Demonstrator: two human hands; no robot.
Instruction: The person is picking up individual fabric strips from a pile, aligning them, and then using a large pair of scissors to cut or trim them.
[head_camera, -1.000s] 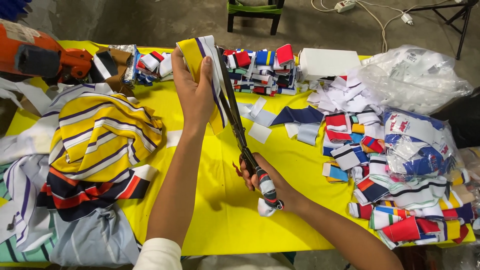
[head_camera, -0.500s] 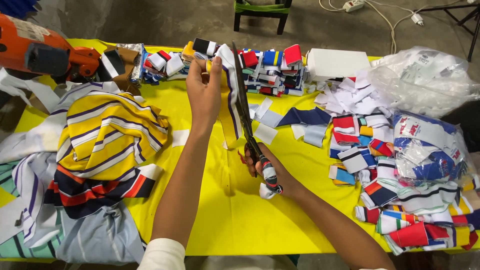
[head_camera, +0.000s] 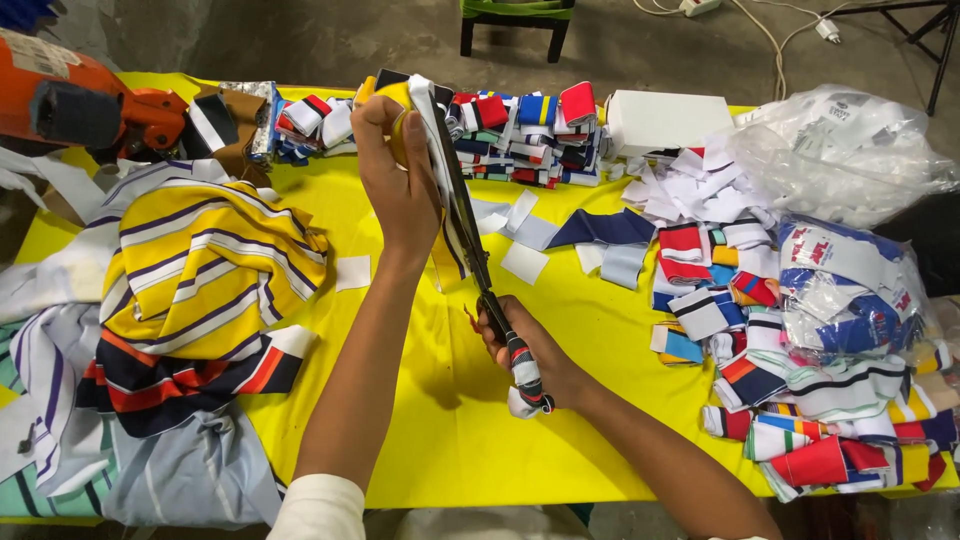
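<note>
Yellow-covered counter (head_camera: 420, 440) on a grey concrete floor, laid out for cutting.

Left hand (head_camera: 398, 185): clamped on a folded fabric strip (head_camera: 425, 110), yellow and white, raised off the counter so it hangs taut for the blades.

Right hand (head_camera: 535, 365): closed round the wrapped handles of long scissors (head_camera: 475, 250), blades running up alongside the strip.

Left of the hands: heaped striped cloth (head_camera: 190, 270).

Right of the hands: cut striped pieces (head_camera: 760, 340), kept well apart.

Beyond the hands: folded bundles (head_camera: 530, 135).

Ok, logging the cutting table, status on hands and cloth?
Left hand pinching striped fabric strip upright. Right hand on scissors, blades along the strip. Cut scraps lie below.
</note>
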